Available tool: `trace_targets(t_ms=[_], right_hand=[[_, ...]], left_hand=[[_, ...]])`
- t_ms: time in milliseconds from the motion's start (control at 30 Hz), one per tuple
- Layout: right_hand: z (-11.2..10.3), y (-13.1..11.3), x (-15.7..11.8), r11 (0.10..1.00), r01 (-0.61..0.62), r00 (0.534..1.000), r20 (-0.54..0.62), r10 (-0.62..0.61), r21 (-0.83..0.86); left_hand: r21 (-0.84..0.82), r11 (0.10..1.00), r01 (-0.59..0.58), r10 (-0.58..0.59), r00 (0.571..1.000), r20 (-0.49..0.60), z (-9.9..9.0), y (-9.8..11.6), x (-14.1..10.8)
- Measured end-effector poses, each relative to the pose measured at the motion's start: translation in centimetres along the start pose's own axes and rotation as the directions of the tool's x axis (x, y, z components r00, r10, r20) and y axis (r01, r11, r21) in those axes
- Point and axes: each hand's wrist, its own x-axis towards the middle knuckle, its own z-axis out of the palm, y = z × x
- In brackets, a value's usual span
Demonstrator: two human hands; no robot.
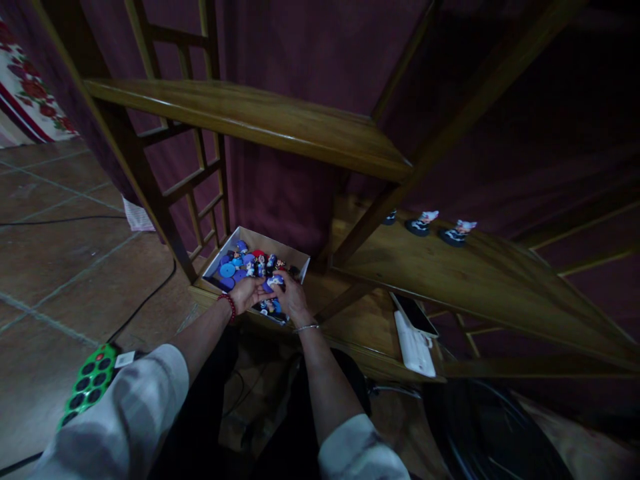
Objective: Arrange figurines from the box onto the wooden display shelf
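Note:
Above the near side of a cardboard box, both of my hands meet at a small white-and-purple figurine. My right hand has its fingers closed round the figurine from the right. My left hand, with a red bead bracelet at the wrist, reaches in from the left with fingers touching the figurine's purple base. Inside the box lie several small figurines in dark, red and purple colours, and round discs, among them a bright blue disc. My hands hide part of the contents.
The box stands on the low shelf of a wooden rack. A higher shelf juts out above it. At right, figurines on dark bases stand on a middle shelf. A phone and a white item lie below. A green power strip is on the floor.

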Motion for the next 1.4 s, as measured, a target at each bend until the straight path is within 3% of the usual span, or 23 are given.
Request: trace_targets(t_ms=[300,600,833,1133,1400], right_hand=[[0.2,0.1,-0.1,0.994,0.074,0.997,0.006,-0.073,-0.077],[0.3,-1.1,-0.5,0.972,0.049,0.996,0.081,-0.031,-0.228],[0.2,-2.0,-0.7,0.925,0.037,0.995,0.103,0.002,-0.378],[0.2,-2.0,-0.4,0.882,0.147,0.978,0.202,-0.061,-0.447],[0.9,-1.7,-0.1,0.901,0.052,0.995,0.102,-0.009,-0.431]], left_hand=[[0.046,0.999,0.022,-0.021,1.0,-0.023,0.1,0.0,-0.2],[0.059,0.998,0.021,-0.011,0.987,-0.159,0.1,-0.2,0.0],[0.146,0.989,-0.003,0.025,0.989,-0.149,0.5,-0.4,-0.4],[0.143,0.989,-0.036,0.062,0.981,-0.183,0.5,-0.4,-0.6],[0.206,0.974,-0.094,0.141,0.964,-0.227,1.2,-0.5,-1.1]])
